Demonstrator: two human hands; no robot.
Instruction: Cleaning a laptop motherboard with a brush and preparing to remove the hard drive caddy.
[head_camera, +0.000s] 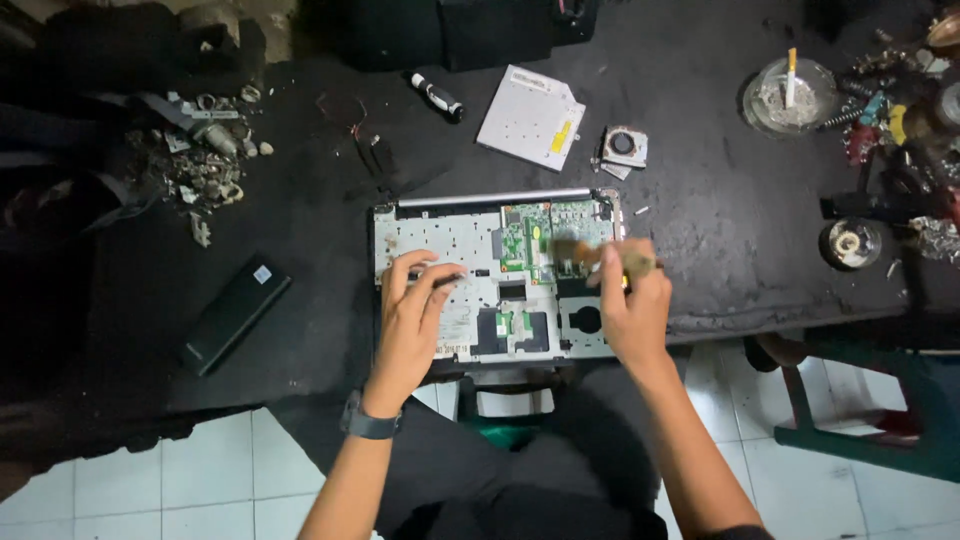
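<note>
Head view: at the worktop's (760, 250) front edge the left hand (415, 300) presses flat on the opened laptop base (495, 275) while the right hand (632, 300) grips a brush (590, 255), best swept lightly over the green circuit board (545, 235).

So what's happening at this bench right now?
A person is working on an opened laptop chassis lying on a dark worktable. The left hand rests flat on the chassis, steadying it. The right hand holds a brush whose bristles sit over the green circuit board. A removed optical drive, a small fan, a screwdriver and a black battery pack lie apart on the table.
</note>
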